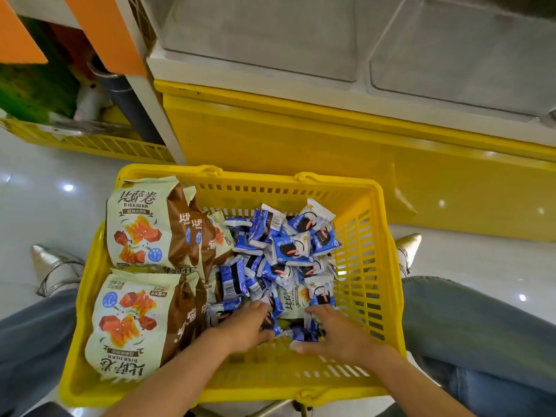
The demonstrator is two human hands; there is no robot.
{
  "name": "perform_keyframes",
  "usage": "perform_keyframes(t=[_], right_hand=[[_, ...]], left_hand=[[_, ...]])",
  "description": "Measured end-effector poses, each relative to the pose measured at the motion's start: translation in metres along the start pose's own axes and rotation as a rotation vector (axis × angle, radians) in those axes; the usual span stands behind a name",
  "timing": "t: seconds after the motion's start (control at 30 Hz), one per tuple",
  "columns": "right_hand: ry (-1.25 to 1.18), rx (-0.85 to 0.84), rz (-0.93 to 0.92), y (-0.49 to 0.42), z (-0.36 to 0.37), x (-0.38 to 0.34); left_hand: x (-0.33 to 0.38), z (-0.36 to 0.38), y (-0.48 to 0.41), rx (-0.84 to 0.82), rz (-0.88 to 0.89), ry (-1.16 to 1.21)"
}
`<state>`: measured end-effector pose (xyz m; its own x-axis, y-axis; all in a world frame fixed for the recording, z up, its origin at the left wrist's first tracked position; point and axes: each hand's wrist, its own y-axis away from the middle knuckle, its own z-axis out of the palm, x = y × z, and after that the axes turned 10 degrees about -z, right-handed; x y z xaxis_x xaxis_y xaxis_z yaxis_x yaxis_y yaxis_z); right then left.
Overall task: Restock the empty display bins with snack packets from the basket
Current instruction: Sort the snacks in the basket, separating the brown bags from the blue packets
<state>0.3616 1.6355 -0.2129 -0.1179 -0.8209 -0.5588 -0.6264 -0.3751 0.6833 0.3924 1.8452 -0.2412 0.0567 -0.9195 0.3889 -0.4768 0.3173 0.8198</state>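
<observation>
A yellow plastic basket (370, 236) sits on the floor between my legs. Several small blue-and-white cookie packets (288, 248) are heaped in its middle and right. Large cream-and-brown snack bags (138, 227) stand along its left side. Both my hands reach into the near end of the heap. My left hand (243, 326) lies over the blue packets with fingers curled down into them. My right hand (337, 332) does the same a little to the right, thumb against the basket's near wall. Two clear display bins (264, 34) above the basket hold nothing.
The bins sit on a yellow display base (301, 139) right behind the basket. A second clear bin (469, 55) is at the upper right. A slotted yellow crate (99, 142) and an orange-trimmed shelf stand at the left. My shoes rest on glossy white tiles.
</observation>
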Motion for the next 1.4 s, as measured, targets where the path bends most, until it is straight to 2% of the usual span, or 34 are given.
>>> perform_keyframes(t=[0.1, 0.23, 0.33, 0.5, 0.63, 0.77, 0.87, 0.97, 1.13, 1.23, 1.33, 1.4], right_hand=[[0.041, -0.065, 0.015, -0.002, 0.004, 0.007], [0.144, 0.011, -0.024, -0.009, -0.003, 0.008], [0.156, 0.087, -0.034, -0.011, -0.006, 0.007], [0.343, -0.039, 0.004, -0.018, -0.003, 0.003], [0.277, -0.049, -0.032, -0.019, -0.022, -0.009], [-0.007, 0.13, -0.099, -0.013, -0.062, -0.032], [-0.047, 0.374, -0.163, -0.02, -0.094, -0.047], [-0.06, 0.572, -0.194, -0.039, -0.116, -0.055], [-0.111, 0.712, -0.052, -0.077, -0.125, -0.058], [-0.189, 0.713, 0.021, -0.088, -0.12, -0.06], [-0.082, 0.699, -0.009, -0.083, -0.115, -0.066], [0.061, 0.782, -0.072, -0.069, -0.109, -0.07]], left_hand=[[-0.004, 0.001, -0.001, 0.012, -0.021, -0.043], [-0.009, 0.0, -0.009, -0.017, -0.077, -0.11], [-0.008, -0.002, -0.015, -0.023, -0.1, -0.007], [-0.005, -0.002, -0.013, -0.048, -0.109, 0.234], [0.002, -0.014, -0.002, 0.068, -0.086, 0.384], [0.022, -0.047, 0.014, 0.402, 0.044, 0.587], [0.032, -0.084, 0.016, 0.638, 0.084, 0.747], [0.036, -0.115, 0.004, 0.772, 0.085, 0.776], [0.038, -0.126, -0.033, 0.781, -0.106, 0.723], [0.035, -0.121, -0.042, 0.752, -0.175, 0.676], [0.037, -0.123, -0.035, 0.761, -0.239, 0.472], [0.04, -0.126, -0.016, 0.771, -0.16, 0.429]])
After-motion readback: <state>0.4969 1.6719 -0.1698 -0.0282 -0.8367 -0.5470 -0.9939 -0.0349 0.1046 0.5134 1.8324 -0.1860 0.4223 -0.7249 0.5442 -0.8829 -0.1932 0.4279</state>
